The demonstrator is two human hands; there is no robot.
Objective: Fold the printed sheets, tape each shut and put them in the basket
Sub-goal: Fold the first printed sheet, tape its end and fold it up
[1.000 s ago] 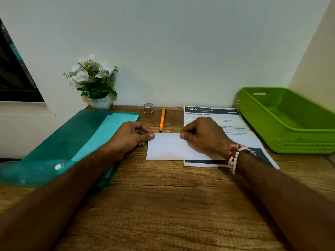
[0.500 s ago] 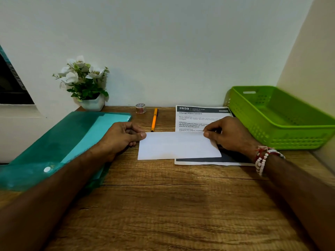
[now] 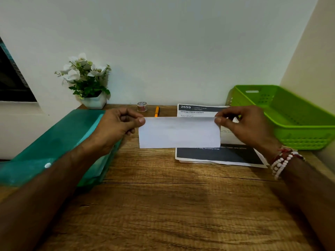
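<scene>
A folded white sheet (image 3: 179, 132) hangs in the air over the wooden table, its blank side toward me. My left hand (image 3: 117, 126) pinches its upper left corner and my right hand (image 3: 244, 127) pinches its upper right corner. Beneath and behind it a stack of printed sheets (image 3: 217, 154) lies flat, headed "2659". The green plastic basket (image 3: 297, 131) stands at the right against the wall, and nothing shows inside it. A small roll of tape (image 3: 142, 106) sits at the back of the table near the wall.
An orange pen (image 3: 156, 111) lies beside the tape. A teal plastic folder (image 3: 54, 147) covers the table's left side. A white pot of white flowers (image 3: 88, 84) stands in the back left corner. Walls close off the back and right.
The folded sheet lay flat on the table while my right hand slid along its top edge to the right end. Now both hands have lifted it by its upper corners.
</scene>
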